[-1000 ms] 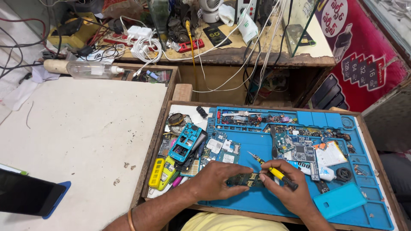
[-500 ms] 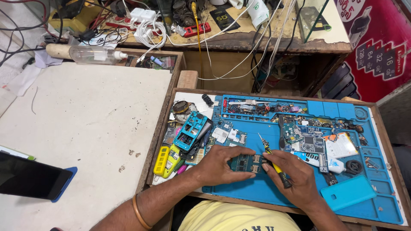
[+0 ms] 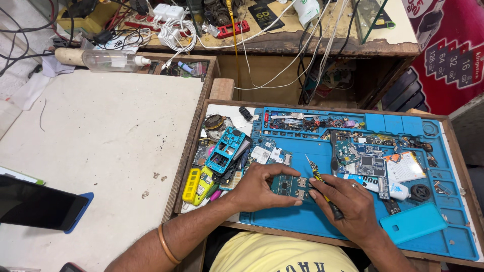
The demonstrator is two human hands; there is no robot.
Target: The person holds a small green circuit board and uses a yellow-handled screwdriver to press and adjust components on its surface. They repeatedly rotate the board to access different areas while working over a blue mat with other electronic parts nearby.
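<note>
- So, far left first: a dark phone (image 3: 38,205) lies on a blue pad (image 3: 79,211) at the edge of the big pale worktop (image 3: 106,126), screen off.
- Up at the back of that worktop a clear plastic bottle (image 3: 108,60) lies on its side, with a tangle of white cables (image 3: 174,30) just behind it.
- Moving right, the wooden tray (image 3: 201,131) holds a blue repair mat (image 3: 312,221). On the tray's left strip there's a yellow tool (image 3: 192,185) and a blue phone frame (image 3: 225,149) leaning over a pile of small parts.
- The left hand (image 3: 259,187), with an orange bangle (image 3: 166,244) on that wrist, sits flat-ish on the mat, thumb and fingers pinching the edges of a small green circuit board (image 3: 291,185) to pin it down.
- The right hand (image 3: 348,204) is closed around a yellow-handled screwdriver (image 3: 322,187), tip pointing up and to the left; it looks like the shaft touches the board's right end, but it's too small to be sure.
- Just right of the hands: a bigger circuit board (image 3: 365,163), a white tube (image 3: 390,189), and a teal phone case (image 3: 412,222) near the mat's front edge.
</note>
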